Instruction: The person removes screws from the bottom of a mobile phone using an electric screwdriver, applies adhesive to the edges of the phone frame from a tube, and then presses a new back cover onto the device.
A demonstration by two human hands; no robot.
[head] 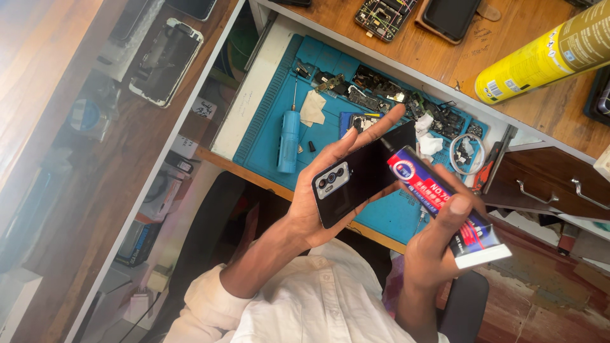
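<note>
My left hand (309,215) holds a black phone (359,176) by its edges, back side up, with the camera cluster towards my wrist. My right hand (433,246) grips a glue tube (445,204) with a red, white and blue label. The tube's black nozzle touches the phone's upper right edge. Both hands hover above the front edge of a blue work mat (267,136).
On the mat lie a blue electric screwdriver (289,136), white wipes and several small phone parts. A yellow spray can (546,54), a circuit board (381,16) and a dark phone (451,16) rest on the wooden top. An opened phone (166,60) lies at the left. Drawers with metal handles (537,190) are on the right.
</note>
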